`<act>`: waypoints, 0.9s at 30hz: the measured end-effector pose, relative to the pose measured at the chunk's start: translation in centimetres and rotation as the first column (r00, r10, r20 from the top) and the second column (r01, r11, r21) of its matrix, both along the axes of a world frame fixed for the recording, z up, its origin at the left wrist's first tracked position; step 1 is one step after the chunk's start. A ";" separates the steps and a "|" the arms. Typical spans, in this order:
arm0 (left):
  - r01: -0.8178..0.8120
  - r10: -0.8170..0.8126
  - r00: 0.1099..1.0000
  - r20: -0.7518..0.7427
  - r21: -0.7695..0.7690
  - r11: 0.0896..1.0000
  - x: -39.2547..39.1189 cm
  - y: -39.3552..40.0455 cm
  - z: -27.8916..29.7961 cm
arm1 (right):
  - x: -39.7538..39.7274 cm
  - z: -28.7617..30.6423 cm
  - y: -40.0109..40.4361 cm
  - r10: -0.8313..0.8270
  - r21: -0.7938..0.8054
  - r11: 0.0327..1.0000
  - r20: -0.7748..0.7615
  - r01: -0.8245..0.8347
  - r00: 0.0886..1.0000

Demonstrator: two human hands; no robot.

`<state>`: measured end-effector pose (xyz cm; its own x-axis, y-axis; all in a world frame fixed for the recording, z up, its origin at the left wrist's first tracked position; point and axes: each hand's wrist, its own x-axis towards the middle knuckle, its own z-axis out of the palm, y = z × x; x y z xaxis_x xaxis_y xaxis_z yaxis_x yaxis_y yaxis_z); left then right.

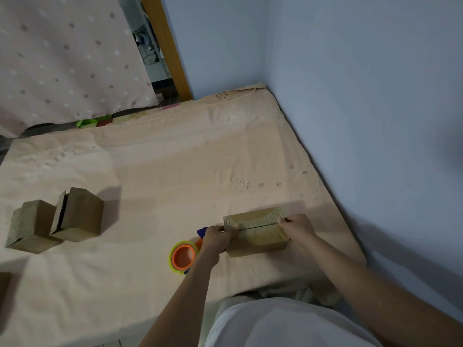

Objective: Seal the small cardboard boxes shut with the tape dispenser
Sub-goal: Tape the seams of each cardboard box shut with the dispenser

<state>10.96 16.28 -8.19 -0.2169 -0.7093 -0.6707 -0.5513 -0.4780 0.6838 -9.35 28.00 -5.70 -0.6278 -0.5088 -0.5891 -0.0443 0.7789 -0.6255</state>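
A small cardboard box (258, 234) lies on the bed near its right edge, its top flaps meeting at a dark seam. My left hand (217, 237) grips the box's left end, fingers curled over the top. My right hand (297, 227) grips its right end the same way. Just left of the box, partly behind my left wrist, lies the tape dispenser (183, 256), an orange and blue frame with a clear roll. Two more cardboard boxes sit at the far left: one (31, 226) closed, the other (79, 215) with a flap standing ajar.
The peach bed cover (162, 171) spreads wide between the boxes. A blue wall (363, 121) runs along the bed's right side. A dotted curtain (62, 58) hangs at the back left. Another cardboard edge (3, 286) shows at the left border.
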 end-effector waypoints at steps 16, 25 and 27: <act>-0.047 0.048 0.998 0.039 -0.033 0.998 -0.3 0.3 0.3 | -0.9 0.9 -1.1 0.196 0.178 0.967 -0.077 -0.180 0.978; -0.163 0.173 0.984 -0.031 0.214 0.963 -1.6 2.0 0.7 | -0.4 4.0 -7.6 0.763 0.240 0.647 -0.201 -0.724 0.614; -0.189 0.193 0.981 -0.011 0.161 0.969 -1.9 1.7 0.7 | -0.5 3.1 -8.0 0.808 0.332 0.586 -0.173 -0.739 0.563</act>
<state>9.10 18.02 -7.52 -0.1069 -0.6244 -0.7738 -0.4218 -0.6763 0.6039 -9.82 19.97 -2.56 -0.1950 -0.7708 -0.6065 -0.8320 0.4575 -0.3138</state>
